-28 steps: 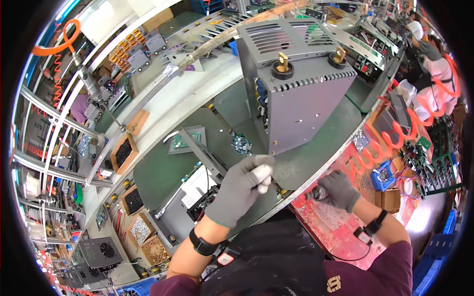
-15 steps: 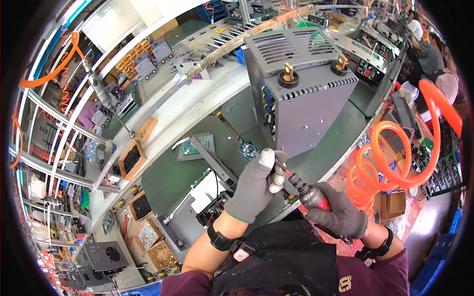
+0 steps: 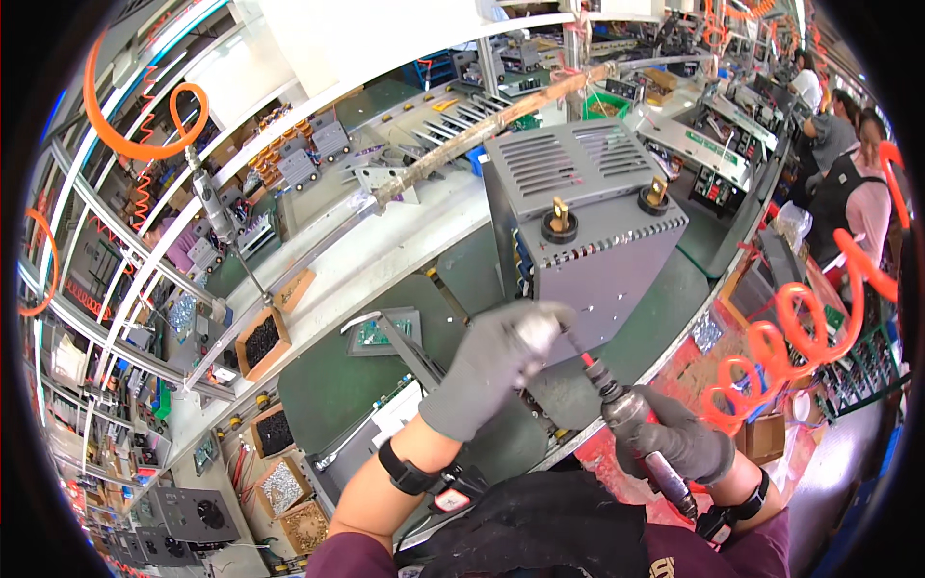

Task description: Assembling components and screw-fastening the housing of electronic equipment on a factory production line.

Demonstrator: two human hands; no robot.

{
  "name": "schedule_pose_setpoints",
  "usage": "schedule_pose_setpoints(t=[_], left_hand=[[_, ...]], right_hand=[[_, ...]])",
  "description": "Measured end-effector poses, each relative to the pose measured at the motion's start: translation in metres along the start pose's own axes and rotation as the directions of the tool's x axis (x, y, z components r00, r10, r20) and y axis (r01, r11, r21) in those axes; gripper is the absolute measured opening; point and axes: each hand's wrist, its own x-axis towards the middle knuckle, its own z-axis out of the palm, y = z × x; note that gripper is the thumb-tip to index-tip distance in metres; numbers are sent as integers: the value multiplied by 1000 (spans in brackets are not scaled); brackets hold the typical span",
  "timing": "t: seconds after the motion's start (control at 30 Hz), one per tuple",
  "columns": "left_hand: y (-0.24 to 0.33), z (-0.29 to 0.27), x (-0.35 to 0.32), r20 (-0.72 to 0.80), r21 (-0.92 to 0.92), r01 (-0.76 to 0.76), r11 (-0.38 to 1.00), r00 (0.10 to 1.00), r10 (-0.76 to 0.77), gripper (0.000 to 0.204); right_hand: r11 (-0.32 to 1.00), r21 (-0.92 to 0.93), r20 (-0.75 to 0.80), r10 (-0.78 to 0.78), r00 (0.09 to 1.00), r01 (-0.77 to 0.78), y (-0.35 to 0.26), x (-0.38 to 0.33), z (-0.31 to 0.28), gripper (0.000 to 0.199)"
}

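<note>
A grey metal box (image 3: 597,231) with vent slots and two brass terminals on top stands on the green bench mat (image 3: 337,385). My right hand (image 3: 674,443), in a grey glove, grips a pneumatic screwdriver (image 3: 626,414) with its bit angled up toward the box's lower front face. My left hand (image 3: 491,361), also gloved, pinches the bit's tip close to the box's lower left corner. An orange coiled air hose (image 3: 790,347) runs off to the right from the tool.
A small circuit board in a frame (image 3: 381,332) lies on the mat to the left. Bins of screws (image 3: 258,339) line the bench's left edge. A second screwdriver (image 3: 207,197) hangs at upper left. Other people (image 3: 848,193) work at the right.
My right hand brought the screwdriver up from the right side to the box's front. My left hand rose from the bench edge and now holds the bit's tip.
</note>
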Motion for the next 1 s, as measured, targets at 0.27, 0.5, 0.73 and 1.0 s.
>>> schedule_pose_setpoints(t=[0.27, 0.5, 0.73, 1.0], left_hand=[[20, -56, 126, -432, -72, 93, 993, 894, -115, 37], [11, -18, 148, -393, -413, -291, 863, 912, 119, 34], [24, -10, 140, -443, -416, -242, 876, 896, 37, 38], [23, -8, 137, -453, -468, -253, 847, 892, 17, 41]], right_hand=[[988, 8, -110, -155, 982, 157, -46, 7, -30, 61], [992, -122, -158, -63, 985, 44, -78, 15, -53, 63], [969, -219, -286, 48, 957, -114, -104, 28, -46, 49], [949, -248, -357, 99, 929, -197, -119, 40, -33, 45]])
